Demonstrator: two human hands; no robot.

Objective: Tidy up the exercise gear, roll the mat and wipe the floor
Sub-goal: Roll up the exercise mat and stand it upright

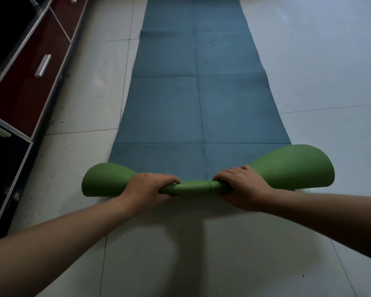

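Now the mat's rolled end [193,187] lies gripped between left hand [147,187] and right hand [242,187].

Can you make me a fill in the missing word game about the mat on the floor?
1. The top of the long flat foam mat is blue, and its rolled-up underside is ____.
2. The left hand and right hand both grip the ____ end of the mat.
3. The mat lies on a floor of pale ____.
4. The dark red cabinet with silver handles stands on the person's ____ side.

Missing words: green; rolled; tiles; left
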